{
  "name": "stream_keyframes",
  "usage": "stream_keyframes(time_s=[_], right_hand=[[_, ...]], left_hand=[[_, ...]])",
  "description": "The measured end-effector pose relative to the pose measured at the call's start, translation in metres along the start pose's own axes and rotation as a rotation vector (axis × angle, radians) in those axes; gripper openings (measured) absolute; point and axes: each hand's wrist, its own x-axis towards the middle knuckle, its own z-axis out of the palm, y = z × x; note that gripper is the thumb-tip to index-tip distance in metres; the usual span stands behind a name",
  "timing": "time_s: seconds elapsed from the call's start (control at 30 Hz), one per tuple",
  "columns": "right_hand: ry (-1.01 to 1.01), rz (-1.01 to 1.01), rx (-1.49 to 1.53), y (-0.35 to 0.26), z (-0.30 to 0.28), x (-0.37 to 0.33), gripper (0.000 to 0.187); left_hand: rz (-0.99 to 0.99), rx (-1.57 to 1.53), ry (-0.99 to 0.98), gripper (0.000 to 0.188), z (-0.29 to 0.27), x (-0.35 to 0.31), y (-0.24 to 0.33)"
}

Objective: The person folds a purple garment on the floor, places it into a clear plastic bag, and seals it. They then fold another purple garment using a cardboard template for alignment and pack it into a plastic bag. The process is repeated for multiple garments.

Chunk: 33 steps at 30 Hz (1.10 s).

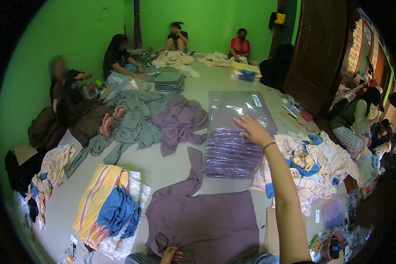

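A mauve long-sleeved top lies spread on the floor in front of me, one sleeve stretched away from me. At its near edge my left hand has its fingers curled in on the fabric. My right arm reaches forward, and my right hand rests with fingers spread on the topmost pack. Under it stands a tall stack of mauve garments in clear plastic bags, with a white label on the top pack.
A loose mauve garment and grey-green garments lie ahead left. Folded yellow and blue striped cloth sits on bubble wrap near left. A striped heap lies right of the stack. Several people sit around the room; a brown door stands right.
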Motion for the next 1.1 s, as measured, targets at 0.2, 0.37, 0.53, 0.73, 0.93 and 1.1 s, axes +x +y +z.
stream_keyframes(time_s=[0.2,0.37,0.53,0.73,0.93,1.1], right_hand=[[0.522,0.265,0.140,0.049,-0.009,-0.005,0.056],[0.487,0.714,0.413,0.092,0.013,-0.014,0.060],[0.395,0.720,0.465,0.102,0.026,-0.029,0.063],[0.267,0.766,0.568,0.106,0.020,-0.049,0.064],[0.425,0.784,0.769,0.106,0.035,-0.052,0.071],[0.344,0.811,0.657,0.102,0.035,-0.054,0.074]], left_hand=[[0.397,0.258,-0.248,0.023,0.038,0.070,0.110],[1.042,0.627,-0.212,0.060,0.137,0.146,0.298],[1.133,0.843,-0.182,0.099,0.222,0.180,0.379],[1.031,0.971,-0.398,0.095,0.242,0.206,0.398],[1.154,1.154,-0.322,0.107,0.249,0.211,0.389],[1.218,1.158,-0.406,0.110,0.246,0.217,0.397]])
